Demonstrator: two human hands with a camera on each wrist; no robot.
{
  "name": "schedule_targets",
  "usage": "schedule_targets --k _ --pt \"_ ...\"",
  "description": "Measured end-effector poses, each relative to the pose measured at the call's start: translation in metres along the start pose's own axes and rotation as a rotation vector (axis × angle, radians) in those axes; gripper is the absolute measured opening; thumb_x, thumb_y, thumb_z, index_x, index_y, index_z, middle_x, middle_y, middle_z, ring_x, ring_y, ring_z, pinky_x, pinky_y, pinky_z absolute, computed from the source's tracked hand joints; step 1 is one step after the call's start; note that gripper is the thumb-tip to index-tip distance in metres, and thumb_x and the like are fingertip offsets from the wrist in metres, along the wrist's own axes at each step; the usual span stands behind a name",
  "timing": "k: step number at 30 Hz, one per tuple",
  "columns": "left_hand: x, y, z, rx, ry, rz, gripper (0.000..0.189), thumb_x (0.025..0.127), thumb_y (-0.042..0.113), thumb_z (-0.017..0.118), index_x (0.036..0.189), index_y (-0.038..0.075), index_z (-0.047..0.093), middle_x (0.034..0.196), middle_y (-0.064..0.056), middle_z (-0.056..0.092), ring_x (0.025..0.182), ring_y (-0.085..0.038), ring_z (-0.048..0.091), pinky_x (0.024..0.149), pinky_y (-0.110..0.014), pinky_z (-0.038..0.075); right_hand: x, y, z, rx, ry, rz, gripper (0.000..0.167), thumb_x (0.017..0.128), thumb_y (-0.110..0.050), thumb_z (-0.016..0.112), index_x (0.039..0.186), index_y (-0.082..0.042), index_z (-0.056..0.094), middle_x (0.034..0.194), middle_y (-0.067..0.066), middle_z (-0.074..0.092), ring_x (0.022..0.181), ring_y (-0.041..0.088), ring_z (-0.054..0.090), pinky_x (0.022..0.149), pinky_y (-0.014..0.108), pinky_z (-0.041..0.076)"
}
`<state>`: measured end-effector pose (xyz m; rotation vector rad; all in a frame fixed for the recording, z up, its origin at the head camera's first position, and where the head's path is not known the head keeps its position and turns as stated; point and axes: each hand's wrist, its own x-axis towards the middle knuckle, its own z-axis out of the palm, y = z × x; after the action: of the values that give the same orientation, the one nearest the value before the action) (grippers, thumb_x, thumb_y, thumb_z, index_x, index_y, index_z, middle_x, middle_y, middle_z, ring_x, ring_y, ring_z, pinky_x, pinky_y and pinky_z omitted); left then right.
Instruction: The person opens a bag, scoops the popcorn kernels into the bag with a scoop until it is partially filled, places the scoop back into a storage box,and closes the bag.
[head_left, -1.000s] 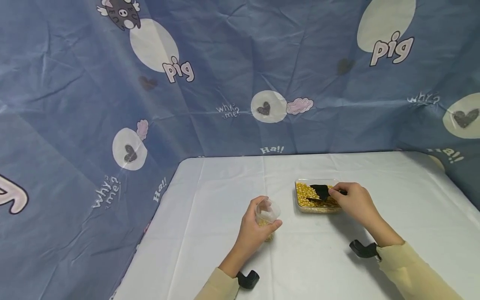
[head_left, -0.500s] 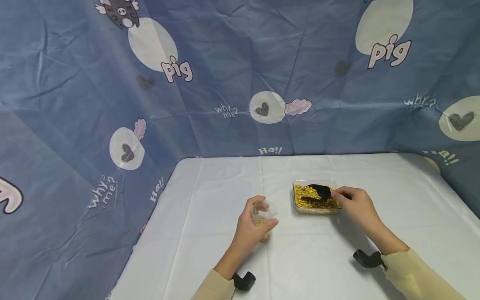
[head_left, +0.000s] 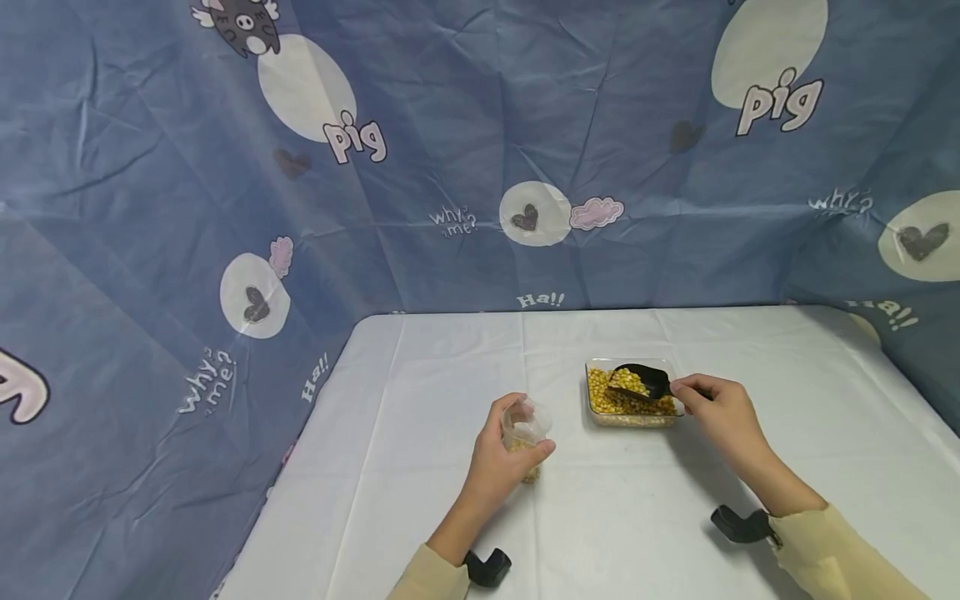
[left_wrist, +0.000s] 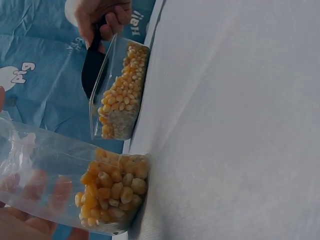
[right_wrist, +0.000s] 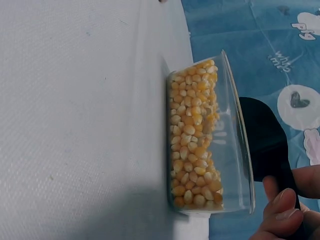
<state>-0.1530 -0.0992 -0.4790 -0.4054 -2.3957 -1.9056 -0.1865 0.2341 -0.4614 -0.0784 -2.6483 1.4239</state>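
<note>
My left hand [head_left: 495,458] curls round a clear plastic cup or bag [left_wrist: 55,155], whose lower part is filled with corn kernels [left_wrist: 115,187]; it stands upright on the table. In my right hand [head_left: 723,417] the handle of a black scoop [head_left: 651,379] is pinched between thumb and fingers. Kernels lie in the scoop, which is just above the rim of a clear rectangular container [head_left: 633,421]. That container holds a thick layer of yellow corn kernels [right_wrist: 192,140], higher at one end in the left wrist view.
A white cloth [head_left: 450,375] covers the table. Behind and to the left hangs a blue printed curtain [head_left: 420,125]. Black wrist mounts [head_left: 489,568] sit at both sleeves.
The scoop has moved from down among the kernels to above them, now carrying a load. My right hand has shifted slightly right. The left hand stays almost still.
</note>
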Motion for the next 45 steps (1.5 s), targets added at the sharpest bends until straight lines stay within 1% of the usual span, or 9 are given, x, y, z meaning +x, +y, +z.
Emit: schedule_targets --k 3,6,11,17,24,27,31,37,45 --pt "-0.002 0.003 0.002 -0.014 0.012 -0.006 0.071 0.086 0.010 0.080 0.145 0.017 0.041 0.139 -0.016 0.052 0.130 -0.032 0.048 0.109 -0.063 0.029 -0.001 -0.003 -0.002 0.011 -0.001 -0.005 0.039 0.102 -0.041 0.058 0.108 -0.006 0.073 0.079 0.021 0.060 0.061 0.024 0.045 0.056 0.034 0.038" --pt "-0.003 0.004 0.003 -0.008 0.026 -0.017 0.073 0.086 0.010 0.080 0.147 0.015 0.041 0.139 -0.015 0.052 0.130 -0.029 0.048 0.112 -0.059 0.027 -0.003 -0.007 -0.003 0.019 -0.001 -0.009 0.038 0.102 -0.041 0.058 0.106 -0.006 0.073 0.079 0.022 0.060 0.059 0.023 0.044 0.055 0.034 0.037" --pt "-0.005 -0.002 0.004 0.006 0.047 -0.004 0.074 0.085 0.019 0.083 0.147 0.020 0.042 0.138 -0.010 0.054 0.129 -0.020 0.050 0.114 -0.052 0.028 -0.005 -0.013 -0.004 0.044 0.005 -0.014 0.037 0.102 -0.039 0.059 0.104 -0.005 0.072 0.079 0.022 0.059 0.058 0.022 0.043 0.053 0.034 0.036" --pt "-0.006 -0.003 0.005 0.011 0.067 0.022 0.073 0.084 0.029 0.084 0.144 0.031 0.043 0.136 -0.006 0.056 0.128 -0.020 0.050 0.108 -0.058 0.032 -0.007 -0.021 -0.006 0.074 -0.001 -0.016 0.039 0.102 -0.040 0.060 0.103 -0.002 0.072 0.073 0.018 0.057 0.058 0.021 0.044 0.053 0.034 0.037" --pt "-0.007 -0.001 0.007 0.033 0.085 0.002 0.079 0.081 0.035 0.085 0.147 0.026 0.042 0.135 -0.002 0.056 0.129 -0.023 0.049 0.106 -0.060 0.033 -0.010 -0.032 -0.007 0.127 -0.032 -0.028 0.037 0.101 -0.039 0.061 0.108 -0.004 0.072 0.074 0.019 0.057 0.057 0.018 0.045 0.053 0.033 0.038" --pt "-0.007 -0.001 0.006 0.025 0.086 -0.006 0.080 0.080 0.035 0.086 0.146 0.031 0.041 0.136 -0.002 0.056 0.130 -0.022 0.049 0.106 -0.058 0.034 -0.013 -0.039 -0.007 0.166 -0.053 -0.028 0.036 0.101 -0.037 0.062 0.110 -0.003 0.072 0.074 0.019 0.056 0.055 0.017 0.043 0.053 0.034 0.039" --pt "-0.007 -0.003 0.005 -0.008 0.068 -0.011 0.080 0.081 0.032 0.087 0.146 0.037 0.040 0.139 -0.001 0.055 0.129 -0.023 0.049 0.103 -0.055 0.039 -0.017 -0.051 -0.007 0.205 -0.083 -0.026 0.035 0.101 -0.035 0.063 0.109 -0.002 0.071 0.073 0.014 0.054 0.055 0.016 0.041 0.052 0.034 0.039" --pt "-0.006 -0.009 0.000 -0.103 0.013 0.017 0.081 0.082 0.020 0.086 0.149 0.028 0.040 0.141 -0.005 0.053 0.130 -0.027 0.049 0.103 -0.054 0.040 -0.021 -0.062 -0.004 0.236 -0.125 -0.031 0.034 0.100 -0.034 0.064 0.105 -0.001 0.071 0.065 0.001 0.048 0.053 0.015 0.038 0.051 0.035 0.037" --pt "-0.004 -0.014 -0.006 -0.140 -0.015 0.024 0.082 0.082 0.018 0.085 0.151 0.023 0.040 0.142 0.001 0.054 0.132 -0.020 0.048 0.108 -0.051 0.037 -0.026 -0.069 0.004 0.241 -0.157 -0.046 0.027 0.099 -0.029 0.067 0.104 -0.004 0.072 0.061 -0.002 0.042 0.054 0.013 0.038 0.052 0.034 0.039"
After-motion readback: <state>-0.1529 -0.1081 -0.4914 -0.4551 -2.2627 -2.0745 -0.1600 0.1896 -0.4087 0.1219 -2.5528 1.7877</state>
